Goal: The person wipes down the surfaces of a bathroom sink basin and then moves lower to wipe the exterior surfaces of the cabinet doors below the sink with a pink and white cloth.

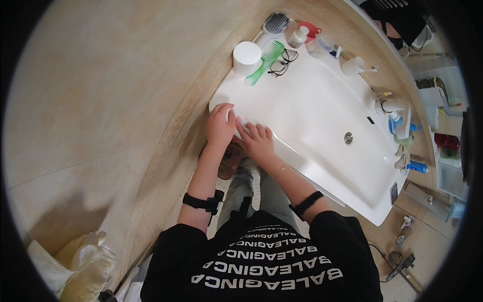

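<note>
My left hand (221, 126) lies at the front left corner of the white sink (302, 102), its fingers curled over the edge. Beside it, my right hand (258, 143) rests on the front rim with fingers bent; a small pinkish thing shows between the two hands, too hidden to name. Whether either hand grips anything cannot be told. Farther back on the ledge stand a white lidded jar (247, 58), a green comb (265, 62) and a pair of eyeglasses (280, 68).
A hairbrush (276, 23), a white bottle (298, 37), a red cup (310, 31) and a white cup (354, 66) line the back. The faucet (403, 120) and a blue tube (417, 167) are at right. A tiled wall borders the left; cloth (83, 264) hangs lower left.
</note>
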Demonstrator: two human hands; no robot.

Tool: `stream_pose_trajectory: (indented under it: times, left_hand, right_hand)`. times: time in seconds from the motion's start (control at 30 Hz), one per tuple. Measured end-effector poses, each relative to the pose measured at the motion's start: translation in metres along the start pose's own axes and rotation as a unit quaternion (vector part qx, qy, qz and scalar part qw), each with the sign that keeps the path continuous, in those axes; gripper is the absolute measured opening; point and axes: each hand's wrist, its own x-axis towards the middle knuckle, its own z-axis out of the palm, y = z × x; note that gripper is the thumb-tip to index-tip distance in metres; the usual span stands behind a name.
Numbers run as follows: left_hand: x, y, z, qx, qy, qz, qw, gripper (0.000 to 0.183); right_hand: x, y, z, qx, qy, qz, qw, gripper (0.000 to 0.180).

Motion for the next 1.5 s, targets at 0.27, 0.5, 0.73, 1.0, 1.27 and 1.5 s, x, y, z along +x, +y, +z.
stream_pose_trajectory:
  times: [0.27, 0.5, 0.73, 1.0, 1.27, 1.5]
  left_hand:
    - [-0.013, 0.008, 0.024, -0.015, -0.040, 0.028, 0.999, 0.016]
    - [-0.017, 0.006, 0.019, -0.040, -0.040, 0.017, 0.998, 0.014]
    - [-0.023, 0.010, 0.022, -0.020, -0.051, 0.009, 0.998, 0.014]
    - [-0.030, 0.028, 0.059, -0.009, -0.111, 0.052, 0.992, 0.015]
    - [-0.030, 0.033, 0.069, -0.008, -0.137, 0.049, 0.989, 0.015]
    - [-0.038, 0.033, 0.062, -0.028, -0.131, 0.052, 0.990, 0.015]
  right_hand:
    - [-0.063, 0.060, -0.022, -0.056, -0.074, 0.234, 0.968, 0.050]
    - [-0.027, 0.096, 0.019, 0.086, -0.103, 0.432, 0.892, 0.052]
    - [-0.020, 0.034, -0.015, 0.008, -0.037, 0.211, 0.977, 0.052]
    - [-0.141, 0.044, -0.077, -0.056, -0.052, 0.220, 0.972, 0.059]
    - [-0.240, 0.107, -0.105, -0.186, 0.012, 0.407, 0.894, 0.046]
    - [-0.133, 0.087, -0.054, -0.011, 0.035, 0.352, 0.935, 0.032]
